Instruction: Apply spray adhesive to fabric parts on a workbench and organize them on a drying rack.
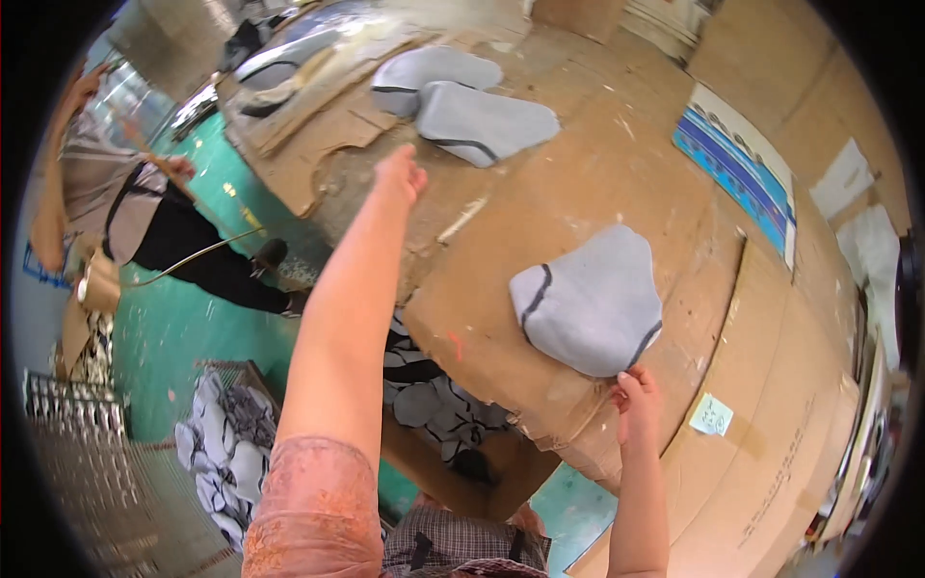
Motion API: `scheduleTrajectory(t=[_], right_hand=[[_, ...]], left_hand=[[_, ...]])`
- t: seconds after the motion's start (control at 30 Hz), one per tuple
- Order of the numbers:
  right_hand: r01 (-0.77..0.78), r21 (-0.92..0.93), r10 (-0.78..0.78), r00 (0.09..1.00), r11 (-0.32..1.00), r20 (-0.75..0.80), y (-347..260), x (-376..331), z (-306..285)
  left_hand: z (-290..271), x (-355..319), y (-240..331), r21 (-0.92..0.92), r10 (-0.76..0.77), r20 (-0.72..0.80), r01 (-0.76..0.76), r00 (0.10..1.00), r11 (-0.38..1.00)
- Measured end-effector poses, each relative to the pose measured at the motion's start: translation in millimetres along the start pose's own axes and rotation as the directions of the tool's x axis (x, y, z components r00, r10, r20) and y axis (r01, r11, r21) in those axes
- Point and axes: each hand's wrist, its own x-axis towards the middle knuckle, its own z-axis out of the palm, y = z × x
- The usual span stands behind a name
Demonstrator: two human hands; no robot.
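Observation:
My right hand (637,400) pinches the near edge of a grey padded cover with dark seam lines (590,303) that lies on a cardboard-covered table (568,202). My left hand (398,176) is stretched out over the cardboard, fingers loosely curled, holding nothing. It points toward two more grey padded covers (482,120) (429,72) lying side by side at the far end of the table.
A person in dark trousers (173,241) stands at the left on a green floor. Below the table sit a box of grey and black pieces (438,405) and a wire basket with more pieces (226,453). A blue patterned sheet (737,169) lies at the right.

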Motion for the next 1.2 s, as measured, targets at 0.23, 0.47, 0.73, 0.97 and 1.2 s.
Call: scheduleTrajectory(t=[0.23,0.47,0.73,0.97,1.2], right_hand=[[0.334,-0.177,-0.308,0.938,0.926,0.16,26,-9,-8],[0.346,-0.325,-0.345,0.937,0.88,0.063,31,-11,-8],[0.271,-0.281,-0.236,0.96,0.921,0.153,26,8,-13],[0.15,-0.209,-0.141,0.988,0.966,0.055,9,40,9],[0.616,-0.257,-0.416,0.729,0.744,0.543,-20,-48,113]], left_hand=[[65,40,-19,-0.105,-0.057,0.024,0.059,0.998,0.993],[23,-30,-33,-0.345,0.036,0.077,-0.007,0.996,0.938],[-140,-191,6,-0.248,0.058,0.155,-0.018,0.986,0.969],[-315,-387,5,-0.358,0.146,-0.079,-0.164,0.986,0.919],[-512,-574,-57,-0.448,-0.023,-0.569,-0.286,0.822,0.847]])
